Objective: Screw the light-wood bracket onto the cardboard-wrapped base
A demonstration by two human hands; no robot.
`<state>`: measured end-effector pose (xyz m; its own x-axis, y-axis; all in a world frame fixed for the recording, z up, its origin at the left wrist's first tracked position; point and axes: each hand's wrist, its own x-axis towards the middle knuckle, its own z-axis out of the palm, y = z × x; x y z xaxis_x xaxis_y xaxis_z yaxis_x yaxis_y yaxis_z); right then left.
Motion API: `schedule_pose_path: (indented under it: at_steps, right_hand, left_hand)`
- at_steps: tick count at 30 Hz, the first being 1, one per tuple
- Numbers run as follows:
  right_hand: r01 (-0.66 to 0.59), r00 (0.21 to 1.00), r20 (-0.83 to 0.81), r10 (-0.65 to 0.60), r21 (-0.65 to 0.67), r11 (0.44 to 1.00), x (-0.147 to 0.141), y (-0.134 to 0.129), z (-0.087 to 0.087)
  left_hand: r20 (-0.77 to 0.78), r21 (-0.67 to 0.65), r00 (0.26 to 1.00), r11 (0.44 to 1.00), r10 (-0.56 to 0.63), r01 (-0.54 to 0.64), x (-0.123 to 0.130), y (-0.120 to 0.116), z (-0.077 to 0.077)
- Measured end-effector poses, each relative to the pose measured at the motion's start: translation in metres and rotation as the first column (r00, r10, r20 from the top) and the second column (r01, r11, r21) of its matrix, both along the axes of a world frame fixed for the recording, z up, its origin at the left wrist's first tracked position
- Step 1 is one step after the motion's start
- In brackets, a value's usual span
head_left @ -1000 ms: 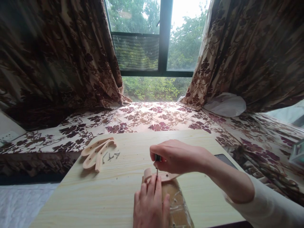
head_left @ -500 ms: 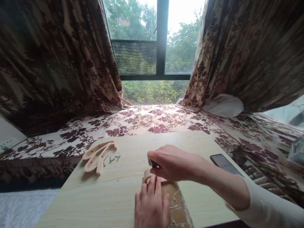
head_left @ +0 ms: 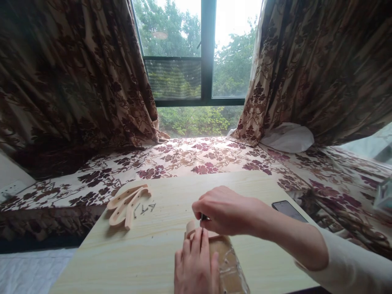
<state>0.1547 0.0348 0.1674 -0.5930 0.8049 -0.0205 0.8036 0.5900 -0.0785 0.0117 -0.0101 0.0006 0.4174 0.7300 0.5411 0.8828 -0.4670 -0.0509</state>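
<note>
My right hand (head_left: 222, 210) is closed around a small dark tool (head_left: 202, 217), mostly hidden by the fingers, just above a pale wooden piece (head_left: 190, 229). Below it, my left hand (head_left: 196, 261) lies with fingers stretched forward, pressing on the wooden piece at the far end of a brown board (head_left: 228, 265) that has clear wrapping or tape on it. Fingertips of my left hand are right beneath the tool. Several curved wooden pieces (head_left: 128, 206) with holes lie at the left of the table, with several screws (head_left: 144, 209) beside them.
The pale wooden table (head_left: 128, 261) stands before a ledge covered in floral cloth (head_left: 205, 157). A phone (head_left: 288, 210) lies at the table's right, partly behind my right forearm. A white bag (head_left: 289, 137) rests on the ledge near the curtain.
My right hand has turned and shifted slightly to the right, uncovering more of the wooden piece's end. The left hand stays almost where it was. The view has tilted slightly.
</note>
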Motion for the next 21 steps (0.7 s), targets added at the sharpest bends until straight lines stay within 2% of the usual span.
schedule_pose_path:
  at_steps: [5, 8, 12, 15, 18, 21]
  right_hand:
    - [0.163, 0.985, 0.053, -0.165, 0.053, 0.985, 0.0, 0.005, -0.002]
    - [0.114, 0.993, 0.039, -0.115, 0.037, 0.993, 0.002, 0.002, 0.002]
    - [-0.005, 0.993, 0.122, 0.004, 0.008, 1.0, -0.001, -0.003, 0.012]
    - [0.032, 0.984, 0.173, -0.034, 0.017, 0.999, -0.005, 0.0, 0.014]
    - [0.102, 0.978, 0.182, -0.104, 0.018, 0.995, -0.005, 0.003, 0.014]
    - [0.071, 0.986, 0.149, -0.072, 0.012, 0.997, -0.003, 0.004, 0.015]
  left_hand:
    - [-0.056, -0.002, 0.998, 0.999, 0.034, -0.034, 0.003, -0.002, 0.001]
    - [-0.058, -0.026, 0.998, 0.999, 0.031, -0.033, 0.002, -0.002, 0.001]
    - [-0.048, -0.058, 0.999, 0.998, 0.013, -0.016, 0.001, -0.001, 0.004]
    - [-0.079, -0.032, 0.996, 0.999, 0.034, -0.036, 0.001, -0.001, 0.004]
    - [-0.096, 0.004, 0.995, 1.0, 0.009, -0.009, 0.0, 0.001, 0.001]
    - [-0.086, 0.006, 0.996, 1.0, 0.016, -0.016, 0.0, 0.001, -0.001]
